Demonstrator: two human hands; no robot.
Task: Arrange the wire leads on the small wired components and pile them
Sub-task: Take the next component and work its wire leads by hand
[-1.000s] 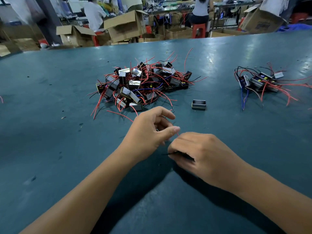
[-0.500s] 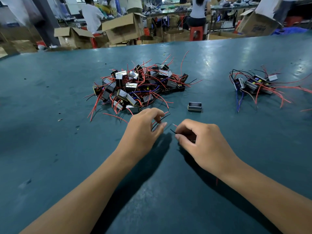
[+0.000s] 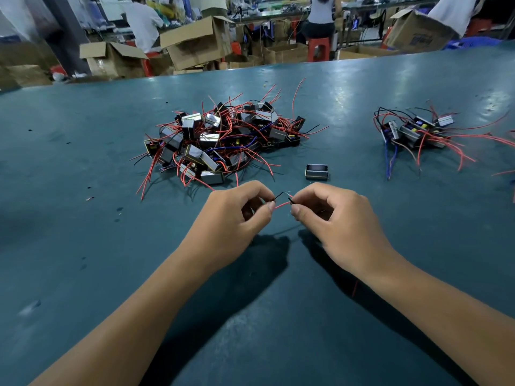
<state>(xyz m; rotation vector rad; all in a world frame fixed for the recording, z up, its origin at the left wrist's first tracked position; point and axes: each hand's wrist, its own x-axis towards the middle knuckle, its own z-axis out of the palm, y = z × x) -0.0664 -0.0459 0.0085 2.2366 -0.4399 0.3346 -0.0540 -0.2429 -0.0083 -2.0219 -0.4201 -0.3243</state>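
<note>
While unreadable, blurred print on cardboard box.

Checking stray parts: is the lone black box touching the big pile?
No, the box sits apart from the pile, bare table between them.

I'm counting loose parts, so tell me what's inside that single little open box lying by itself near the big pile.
The lone open box shows only a dark hollow with pale metal walls and no wires coming out. Its floor is in shadow, so anything small lying at the bottom cannot be made out.
</note>
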